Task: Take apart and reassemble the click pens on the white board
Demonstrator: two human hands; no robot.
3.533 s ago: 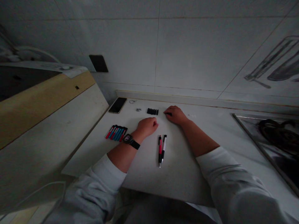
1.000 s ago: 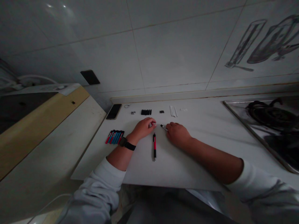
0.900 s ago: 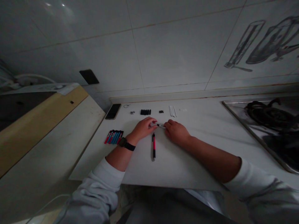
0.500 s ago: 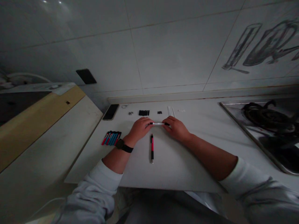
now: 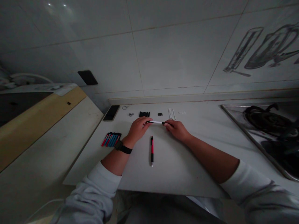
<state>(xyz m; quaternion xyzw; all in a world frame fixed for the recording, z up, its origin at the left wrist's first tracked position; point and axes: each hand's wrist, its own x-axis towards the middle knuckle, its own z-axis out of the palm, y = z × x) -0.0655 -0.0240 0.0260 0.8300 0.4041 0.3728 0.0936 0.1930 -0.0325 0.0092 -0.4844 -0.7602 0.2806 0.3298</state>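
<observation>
Both hands hold one white pen [image 5: 156,122] level just above the white counter [image 5: 177,161]. My left hand [image 5: 138,128], with a black watch at the wrist, pinches the pen's left end. My right hand [image 5: 176,129] pinches its dark right end. A red and black pen [image 5: 152,150] lies on the counter below the hands, pointing toward me. Behind the hands sit a row of black pen grips [image 5: 144,114], a small black part [image 5: 160,114], tiny springs [image 5: 131,114] and white refill tubes [image 5: 171,113].
A bunch of red and blue pen barrels [image 5: 111,139] lies at the left. A dark phone [image 5: 111,113] rests near the back left corner. A gas hob [image 5: 268,127] fills the right side. A wooden-topped cabinet [image 5: 35,118] stands to the left; tiled wall behind.
The white pen that lay beside the red one has been picked up. Over the last second my hands brought it level between them and moved slightly away from me.
</observation>
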